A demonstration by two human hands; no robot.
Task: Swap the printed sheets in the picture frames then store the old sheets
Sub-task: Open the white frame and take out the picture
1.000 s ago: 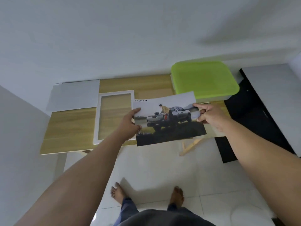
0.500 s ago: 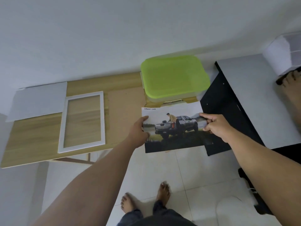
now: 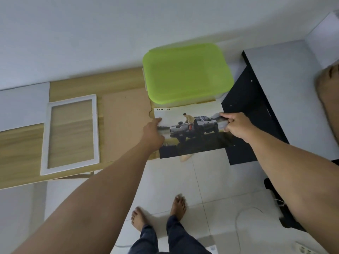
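Observation:
A printed sheet [image 3: 190, 132] showing a grey pickup truck and the words "SMART CAB" hangs flat in the air by the table's right end, just below a green-lidded storage box [image 3: 187, 74]. My left hand [image 3: 153, 133] pinches its left edge and my right hand [image 3: 235, 126] pinches its right edge. A white picture frame [image 3: 70, 134] lies on the wooden table [image 3: 22, 149] with no sheet behind its glass. Beside the frame lies a brown backing board [image 3: 124, 121].
A white sheet [image 3: 23, 105] lies at the table's far left corner. A black cabinet [image 3: 255, 110] with a pale top stands to the right of the table. My bare feet stand on white floor tiles, with a white cable [image 3: 238, 222] at the right.
The view has swung left to right, and both hands have carried the truck sheet from over the frame to the table's right end, close under the green lid.

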